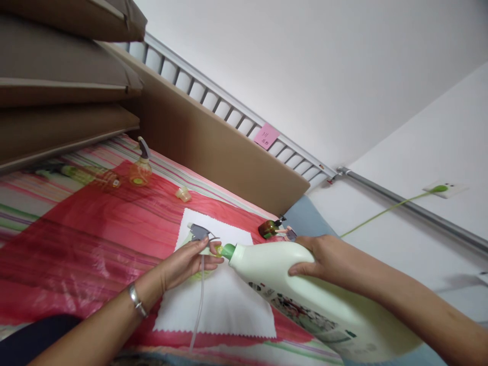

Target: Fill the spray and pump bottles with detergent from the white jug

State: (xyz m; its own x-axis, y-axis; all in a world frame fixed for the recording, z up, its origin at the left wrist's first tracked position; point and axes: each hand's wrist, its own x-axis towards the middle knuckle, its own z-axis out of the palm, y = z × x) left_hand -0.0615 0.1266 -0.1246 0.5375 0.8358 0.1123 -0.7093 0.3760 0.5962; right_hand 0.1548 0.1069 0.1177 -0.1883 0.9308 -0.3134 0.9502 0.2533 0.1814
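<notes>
Between the thumb and fingers of my left hand is a grey-and-white trigger spray head, its thin dip tube hanging down. Behind those fingers a clear spray bottle with yellow-green tint partly shows; whether they also steady it I cannot tell. My right hand is wrapped round the handle of a large pale-green detergent bottle. That bottle is tipped on its side. Its green spout points left, close to my left fingertips and a yellow-green patch there.
A white zigzag-edged cloth lies over a red sheet. Behind stand another spray bottle, a small translucent cup and a brown pump bottle. A brown board leans before the radiator.
</notes>
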